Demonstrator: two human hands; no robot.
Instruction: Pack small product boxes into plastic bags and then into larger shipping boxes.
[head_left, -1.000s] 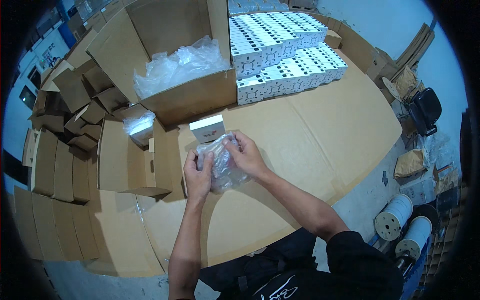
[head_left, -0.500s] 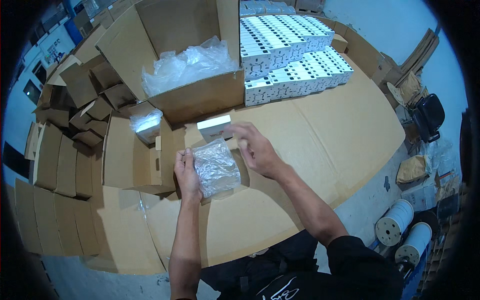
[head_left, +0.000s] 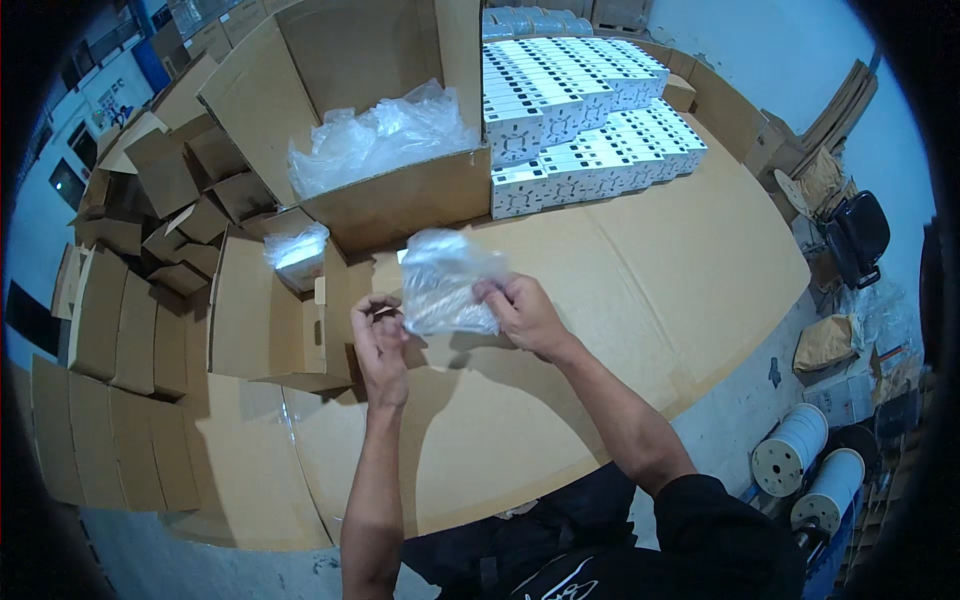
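Observation:
My right hand [head_left: 522,314] pinches the right edge of a clear, crinkled plastic bag [head_left: 448,285], slightly blurred by motion. My left hand [head_left: 380,345] is at the bag's lower left corner, its fingers bent and apart; whether they touch the bag is hard to tell. Behind the bag, a small white box [head_left: 402,257] is almost wholly hidden. To the left stands an open cardboard carton [head_left: 262,335] with a plastic-wrapped white box [head_left: 298,258] inside it.
Beyond the carton, a large open cardboard box [head_left: 405,200] holds a heap of clear plastic bags [head_left: 385,135]. Rows of white printed boxes [head_left: 590,165] are stacked at the back of the cardboard-covered table [head_left: 640,290]. Several folded-open cartons [head_left: 120,330] crowd the left side.
The plastic bag has moved up and slightly right, now covering most of the white box. My right hand has taken hold of its edge, while my left hand has loosened its grip.

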